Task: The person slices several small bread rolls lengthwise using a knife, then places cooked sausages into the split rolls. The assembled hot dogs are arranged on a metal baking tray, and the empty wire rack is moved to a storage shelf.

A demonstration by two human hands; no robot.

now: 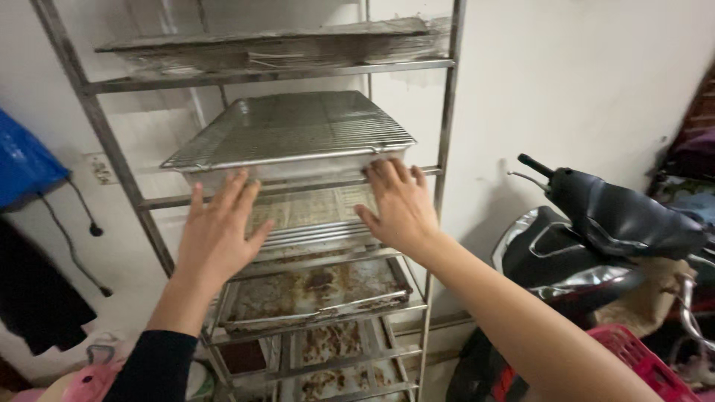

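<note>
A tall metal rack point(123, 179) stands against a white wall. On its middle level sits a metal tray topped by a wire cooling grid point(294, 126). My left hand point(218, 232) and my right hand point(398, 205) are both spread flat against the tray's front edge, fingers apart, holding nothing. Under it lie more trays point(313, 216) with patterned liners. A stained, greasy baking tray point(313, 294) rests one level lower. Flat trays point(275, 48) are stacked on the top level.
A parked scooter point(596, 231) with a black seat stands close at the right. A pink plastic basket point(648, 365) is at the bottom right. A blue bag point(22, 164) and a dangling black cord point(82, 216) are on the left wall.
</note>
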